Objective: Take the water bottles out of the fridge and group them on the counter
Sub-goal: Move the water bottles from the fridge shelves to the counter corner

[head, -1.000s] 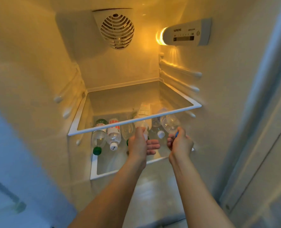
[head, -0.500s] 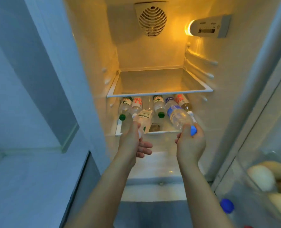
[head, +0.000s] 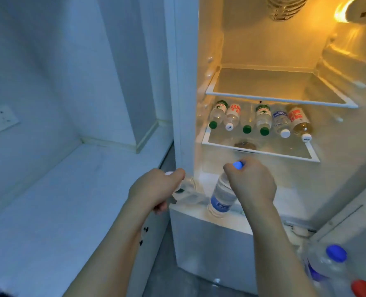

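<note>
A: What changed in the last second?

B: Both hands were reaching under the shelf; now they're drawn back out in front of the fridge [head: 306,213], each carrying a bottle. The right hand [head: 252,185] has its grip curled round the neck of the blue-capped bottle [head: 221,196], which hangs below it. The left hand [head: 156,189] grips a clear bottle [head: 188,192] just right of its knuckles; it's blurred.

A: So two are out?

B: Out of the fridge, I'd say, but not yet on the counter [head: 60,200], which lies left of the left grip.

A: How many remain?

B: Six lie in a row on the lower shelf [head: 263,152], above and beyond both grips: three green caps, three white.
</note>
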Action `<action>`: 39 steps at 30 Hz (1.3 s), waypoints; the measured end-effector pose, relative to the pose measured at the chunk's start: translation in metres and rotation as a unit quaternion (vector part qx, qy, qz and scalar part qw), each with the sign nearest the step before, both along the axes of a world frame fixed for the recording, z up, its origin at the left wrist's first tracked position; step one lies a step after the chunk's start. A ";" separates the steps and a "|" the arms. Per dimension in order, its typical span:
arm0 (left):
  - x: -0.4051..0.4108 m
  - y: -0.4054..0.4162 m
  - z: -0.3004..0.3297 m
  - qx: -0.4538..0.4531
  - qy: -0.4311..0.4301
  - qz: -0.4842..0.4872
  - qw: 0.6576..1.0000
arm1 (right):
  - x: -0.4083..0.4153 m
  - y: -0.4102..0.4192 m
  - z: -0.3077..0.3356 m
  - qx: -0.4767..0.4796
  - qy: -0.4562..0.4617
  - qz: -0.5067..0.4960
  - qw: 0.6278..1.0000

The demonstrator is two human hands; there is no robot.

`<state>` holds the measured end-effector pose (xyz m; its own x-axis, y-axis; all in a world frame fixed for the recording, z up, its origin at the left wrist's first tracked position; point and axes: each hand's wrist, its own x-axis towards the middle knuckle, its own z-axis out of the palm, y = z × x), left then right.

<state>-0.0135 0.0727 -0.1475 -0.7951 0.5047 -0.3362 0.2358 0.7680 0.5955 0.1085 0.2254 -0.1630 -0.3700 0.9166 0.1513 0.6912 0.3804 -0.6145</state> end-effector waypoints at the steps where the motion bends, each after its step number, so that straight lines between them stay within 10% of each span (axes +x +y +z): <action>1: 0.000 -0.005 0.002 -0.030 0.027 -0.012 0.999 | -0.004 -0.005 -0.002 -0.011 -0.018 0.018 1.000; 24: 0.017 -0.408 0.009 -0.182 0.173 0.244 0.936 | -0.108 -0.375 0.003 0.005 -0.075 0.437 0.896; 39: 0.135 -0.590 0.021 -0.185 0.169 0.509 0.824 | -0.079 -0.581 0.032 0.058 -0.098 0.727 0.678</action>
<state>0.1216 -0.5171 -0.1264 -0.8231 -0.5678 0.0106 -0.5376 0.7850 0.3078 0.0296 -0.3554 -0.1311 -0.8925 -0.4509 0.0083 -0.4009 0.7848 -0.4725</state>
